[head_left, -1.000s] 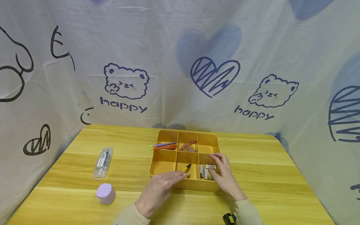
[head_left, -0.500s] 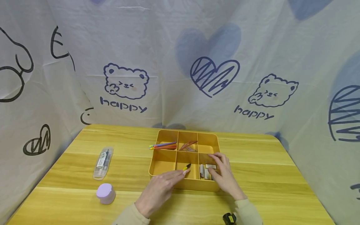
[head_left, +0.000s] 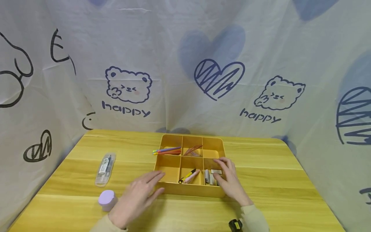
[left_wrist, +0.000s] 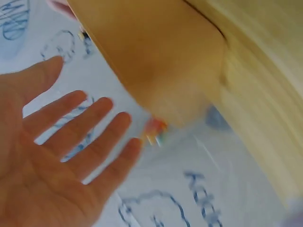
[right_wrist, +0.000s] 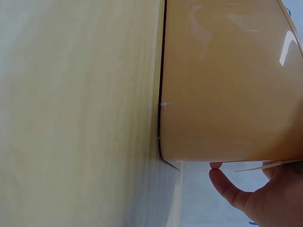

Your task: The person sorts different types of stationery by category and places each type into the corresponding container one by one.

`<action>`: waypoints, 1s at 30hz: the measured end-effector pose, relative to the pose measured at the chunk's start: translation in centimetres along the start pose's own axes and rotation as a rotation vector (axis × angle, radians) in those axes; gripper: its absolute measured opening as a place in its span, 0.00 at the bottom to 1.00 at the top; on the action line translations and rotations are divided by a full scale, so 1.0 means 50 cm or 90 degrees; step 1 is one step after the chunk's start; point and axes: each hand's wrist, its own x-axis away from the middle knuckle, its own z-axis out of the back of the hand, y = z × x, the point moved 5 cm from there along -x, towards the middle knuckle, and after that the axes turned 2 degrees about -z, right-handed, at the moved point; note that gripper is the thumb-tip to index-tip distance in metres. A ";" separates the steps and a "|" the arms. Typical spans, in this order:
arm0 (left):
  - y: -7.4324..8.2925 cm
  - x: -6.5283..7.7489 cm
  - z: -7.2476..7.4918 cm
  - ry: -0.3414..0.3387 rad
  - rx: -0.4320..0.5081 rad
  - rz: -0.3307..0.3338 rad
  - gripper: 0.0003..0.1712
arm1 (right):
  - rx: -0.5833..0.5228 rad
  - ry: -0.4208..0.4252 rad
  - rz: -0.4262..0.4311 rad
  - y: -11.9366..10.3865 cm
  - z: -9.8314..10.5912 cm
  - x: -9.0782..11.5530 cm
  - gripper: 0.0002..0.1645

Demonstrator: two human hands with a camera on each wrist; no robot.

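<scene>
A yellow-orange organizer box [head_left: 200, 190] with several compartments stands on the table. My left hand [head_left: 139, 195] is beside its front left corner, holding nothing; in the left wrist view its fingers [left_wrist: 90, 120] are spread. A yellow-and-black pen [head_left: 187, 176] and a pale pink pen [head_left: 192, 177] lie slanted in the front middle compartment. My right hand [head_left: 231, 182] grips the box at its right side, with thumb and forefinger over the front right compartment. White block-like pieces [head_left: 213, 179] lie there, partly covered by the fingers. In the right wrist view the box wall [right_wrist: 227, 85] hides part of the hand.
Colored sticks [head_left: 168, 150] poke out over the back left compartment. Brown, thin pieces [head_left: 193, 149] lie in the back middle one. Left of the box are a clear case [head_left: 105, 169] and a purple-lidded container [head_left: 107, 199]. A small black object [head_left: 235, 225] is by the right sleeve.
My left hand has let go of the pale pink pen in the front middle compartment and moved left, out of the box. My right hand stays at the box's right side.
</scene>
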 end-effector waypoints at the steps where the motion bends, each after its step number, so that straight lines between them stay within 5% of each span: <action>1: -0.013 0.009 0.008 -0.007 -0.020 0.012 0.26 | 0.000 -0.001 -0.002 0.000 0.000 0.000 0.27; 7: -0.090 0.069 0.042 -0.101 -0.098 0.128 0.30 | 0.009 -0.003 0.006 -0.004 0.002 -0.001 0.27; 14: -0.155 0.126 0.037 -0.266 -0.054 0.274 0.37 | 0.004 -0.001 0.010 -0.009 0.005 -0.002 0.27; 23: -0.174 0.132 0.024 -0.286 -0.002 0.297 0.26 | -0.004 -0.001 0.005 -0.010 0.006 -0.002 0.26; 30: -0.175 0.137 0.026 -0.273 -0.002 0.263 0.18 | -0.004 0.000 0.003 -0.013 0.008 0.000 0.27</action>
